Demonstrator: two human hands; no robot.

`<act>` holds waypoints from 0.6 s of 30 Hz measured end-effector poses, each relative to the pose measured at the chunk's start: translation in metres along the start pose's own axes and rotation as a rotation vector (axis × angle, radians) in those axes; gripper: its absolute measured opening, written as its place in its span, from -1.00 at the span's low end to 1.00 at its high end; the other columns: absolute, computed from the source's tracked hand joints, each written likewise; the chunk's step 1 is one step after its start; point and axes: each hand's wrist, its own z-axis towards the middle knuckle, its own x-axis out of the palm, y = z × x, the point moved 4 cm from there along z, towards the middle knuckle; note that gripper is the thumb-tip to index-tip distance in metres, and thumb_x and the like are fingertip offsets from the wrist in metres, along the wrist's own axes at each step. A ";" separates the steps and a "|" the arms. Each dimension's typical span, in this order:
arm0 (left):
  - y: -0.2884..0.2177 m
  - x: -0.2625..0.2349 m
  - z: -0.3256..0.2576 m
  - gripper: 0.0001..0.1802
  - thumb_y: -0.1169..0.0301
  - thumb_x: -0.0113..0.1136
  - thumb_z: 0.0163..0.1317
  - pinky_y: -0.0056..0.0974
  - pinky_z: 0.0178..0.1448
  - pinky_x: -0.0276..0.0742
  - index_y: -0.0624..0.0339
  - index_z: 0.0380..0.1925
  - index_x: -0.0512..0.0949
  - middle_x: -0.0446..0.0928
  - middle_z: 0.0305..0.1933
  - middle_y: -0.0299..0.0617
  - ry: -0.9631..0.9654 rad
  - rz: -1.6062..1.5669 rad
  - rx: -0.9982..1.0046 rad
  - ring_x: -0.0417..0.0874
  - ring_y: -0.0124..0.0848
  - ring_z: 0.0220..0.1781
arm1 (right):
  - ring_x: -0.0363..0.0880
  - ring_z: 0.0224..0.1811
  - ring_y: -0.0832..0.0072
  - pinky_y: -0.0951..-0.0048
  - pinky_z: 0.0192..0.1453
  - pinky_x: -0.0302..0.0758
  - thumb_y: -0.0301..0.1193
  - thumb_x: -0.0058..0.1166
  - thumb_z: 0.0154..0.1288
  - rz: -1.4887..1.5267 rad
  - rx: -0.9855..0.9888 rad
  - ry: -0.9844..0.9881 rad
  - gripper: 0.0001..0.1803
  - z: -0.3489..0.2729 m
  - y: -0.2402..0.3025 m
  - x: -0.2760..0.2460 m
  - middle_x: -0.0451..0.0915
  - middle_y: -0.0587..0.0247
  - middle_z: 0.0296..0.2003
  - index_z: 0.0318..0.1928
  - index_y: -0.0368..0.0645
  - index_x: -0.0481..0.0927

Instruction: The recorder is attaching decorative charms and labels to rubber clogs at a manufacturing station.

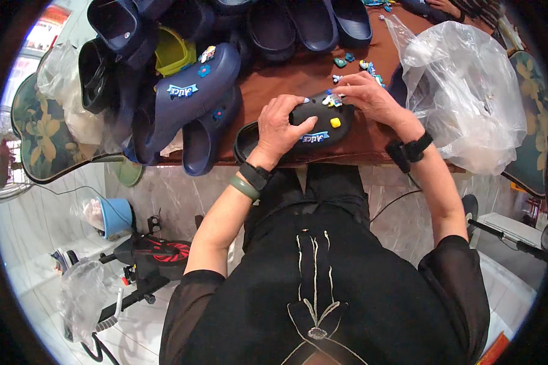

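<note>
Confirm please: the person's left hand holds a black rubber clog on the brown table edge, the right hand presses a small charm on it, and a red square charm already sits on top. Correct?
Not quite. The head view shows that the square charm on the black rubber clog is yellow, not red. The rest holds: the left hand holds the clog at the brown table edge, and the right hand presses a small charm on it.

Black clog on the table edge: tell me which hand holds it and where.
The left hand grips the black clog across its upper near the middle; the right hand pinches a small charm at its toe.
</note>
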 end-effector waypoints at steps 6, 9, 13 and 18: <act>0.002 0.005 -0.001 -0.60 0.22 0.42 -0.13 -0.17 -0.13 0.41 0.04 -0.25 0.58 0.58 -0.24 -0.25 -0.011 0.018 0.027 0.57 -0.22 -0.16 | 0.48 -0.06 0.37 0.23 0.14 0.22 -0.30 0.32 -0.03 -0.217 -0.193 0.231 -0.86 0.024 0.001 0.013 0.59 0.44 -0.37 -0.41 0.02 0.68; 0.002 0.007 -0.001 -0.59 0.22 0.43 -0.15 -0.18 -0.11 0.39 0.04 -0.25 0.58 0.57 -0.23 -0.26 -0.012 0.016 0.024 0.56 -0.24 -0.15 | 0.49 -0.10 0.40 0.21 0.14 0.21 -0.28 0.36 -0.10 -0.195 -0.013 0.121 -0.83 0.015 0.003 0.022 0.59 0.46 -0.42 -0.47 0.03 0.63; -0.001 0.009 0.001 -0.60 0.24 0.42 -0.14 -0.17 -0.11 0.38 0.04 -0.25 0.57 0.56 -0.21 -0.26 -0.020 0.054 0.037 0.56 -0.24 -0.14 | 0.51 -0.22 0.41 0.25 0.09 0.23 -0.35 0.39 -0.13 -0.288 0.070 -0.219 -0.80 -0.005 0.012 0.035 0.56 0.42 -0.44 -0.46 -0.03 0.61; 0.002 0.006 0.000 -0.60 0.25 0.43 -0.13 -0.17 -0.12 0.40 0.05 -0.24 0.57 0.56 -0.21 -0.27 -0.013 0.046 0.035 0.56 -0.24 -0.14 | 0.54 -0.23 0.37 0.27 -0.05 0.33 -0.29 0.36 0.05 -0.206 0.207 -0.357 -0.82 -0.014 0.022 0.039 0.58 0.35 -0.48 -0.42 -0.07 0.65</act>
